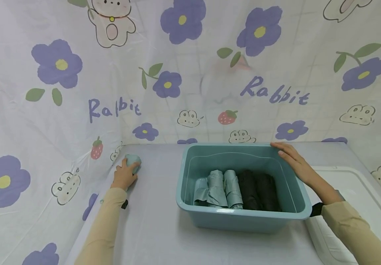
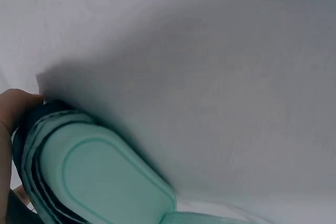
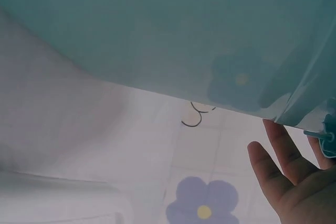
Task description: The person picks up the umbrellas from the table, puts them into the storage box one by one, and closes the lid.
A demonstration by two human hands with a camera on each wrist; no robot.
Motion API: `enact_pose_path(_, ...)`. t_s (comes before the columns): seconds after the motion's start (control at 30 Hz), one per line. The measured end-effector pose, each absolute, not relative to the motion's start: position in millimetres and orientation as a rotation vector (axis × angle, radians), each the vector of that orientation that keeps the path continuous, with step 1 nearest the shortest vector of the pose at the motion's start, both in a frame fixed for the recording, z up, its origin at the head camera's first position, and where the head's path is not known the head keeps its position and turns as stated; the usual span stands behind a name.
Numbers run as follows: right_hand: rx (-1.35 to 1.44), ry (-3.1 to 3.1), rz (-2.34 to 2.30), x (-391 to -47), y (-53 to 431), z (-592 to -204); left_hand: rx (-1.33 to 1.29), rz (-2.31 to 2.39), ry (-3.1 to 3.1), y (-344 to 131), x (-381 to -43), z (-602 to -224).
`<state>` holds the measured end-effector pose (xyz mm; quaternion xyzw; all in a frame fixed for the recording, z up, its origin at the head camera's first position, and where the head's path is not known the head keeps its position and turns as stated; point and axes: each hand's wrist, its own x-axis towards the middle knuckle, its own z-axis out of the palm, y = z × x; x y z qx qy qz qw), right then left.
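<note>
At the table's left side, my left hand (image 1: pixel 124 177) grips a pale teal bundle (image 1: pixel 133 160). In the left wrist view the bundle (image 2: pixel 113 177) shows a smooth, rounded mint-green face with an outlined panel, wrapped in darker layers; its exact kind cannot be told. A teal plastic bin (image 1: pixel 233 221) stands in the middle of the table. Inside it, side by side, lie pale blue rolls (image 1: pixel 217 187) and black rolls (image 1: pixel 248 189). My right hand (image 1: pixel 298 163) rests with extended fingers on the bin's right back rim, and the right wrist view shows its fingers (image 3: pixel 286 148) beside the bin wall.
A white lid-like panel (image 1: pixel 339 206) lies on the table to the right of the bin, partly under my right forearm. Printed curtains (image 1: pixel 207 73) with flowers and rabbits hang behind and on both sides. The pale tabletop (image 1: pixel 157 221) spans between the left forearm and the bin.
</note>
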<state>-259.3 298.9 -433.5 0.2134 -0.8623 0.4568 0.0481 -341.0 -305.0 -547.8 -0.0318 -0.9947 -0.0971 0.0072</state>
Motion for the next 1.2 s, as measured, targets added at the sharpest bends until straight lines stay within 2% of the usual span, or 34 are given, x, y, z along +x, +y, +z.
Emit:
enact_pose_path(0.73, 0.649, -2.627, 1.41, -261, 299, -433, 0.033, -0.482, -3.057, -306, -344, -542)
enact_pose_path(1.2, 0.669, -2.63, 1.407, -258, 298, -430, -0.053, -0.614, -3.035, -290, -337, -529)
